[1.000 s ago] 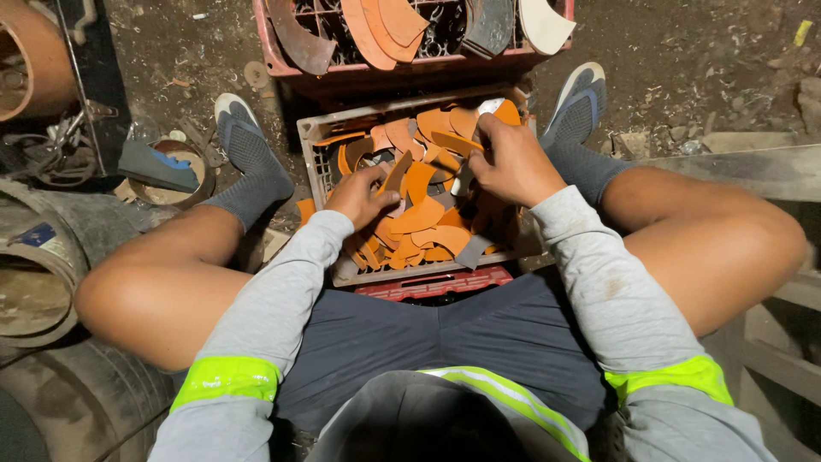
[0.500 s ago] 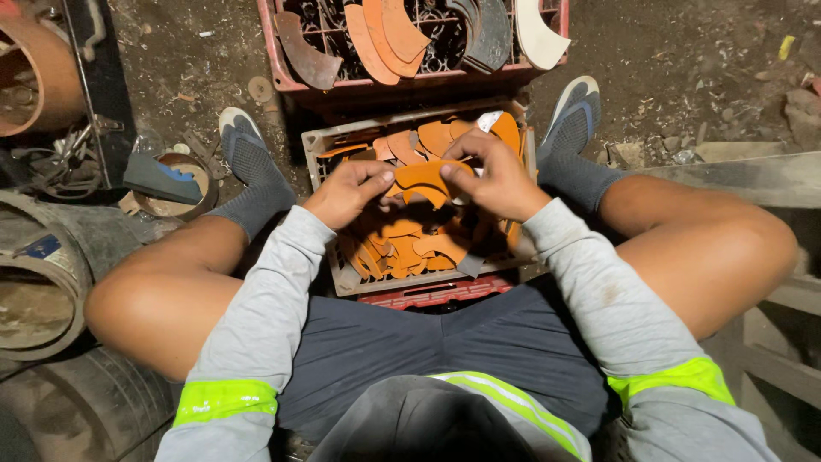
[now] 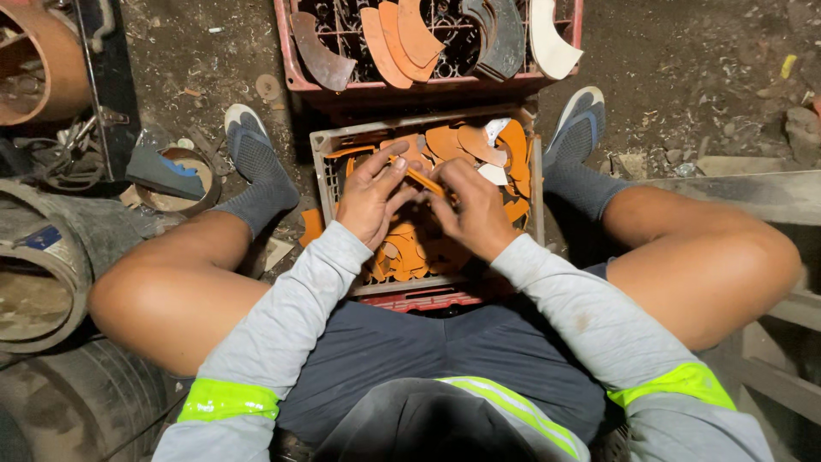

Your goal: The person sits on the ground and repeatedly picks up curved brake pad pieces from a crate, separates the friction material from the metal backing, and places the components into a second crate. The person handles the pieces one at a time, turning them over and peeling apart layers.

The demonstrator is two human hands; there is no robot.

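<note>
Seen from the head camera, a thin orange piece (image 3: 425,181) is held between both hands, just above a grey crate (image 3: 323,162) full of orange curved pieces (image 3: 410,248). The left hand (image 3: 372,198) is closed on the near end of the piece, with its fingers curled around it. The right hand (image 3: 472,208) is closed too, and the other end is pinched by its fingertips. The two hands are almost touching.

It looks as if one piece is being picked out and checked or pulled apart. For the next move, a firm grip would be needed, and the piece would have to be kept from slipping back into the pile.

Both arms are bent at the elbows and brought in toward the middle, in grey sleeves with yellow bands (image 3: 229,400). The wrists are tilted down over the crate. The knees are spread wide, with one foot (image 3: 248,137) at each side of the crate.

Behind it, a red crate (image 3: 299,81) is filled with bigger curved pieces (image 3: 402,34). Old pipes (image 3: 34,274) are lying at the left.
</note>
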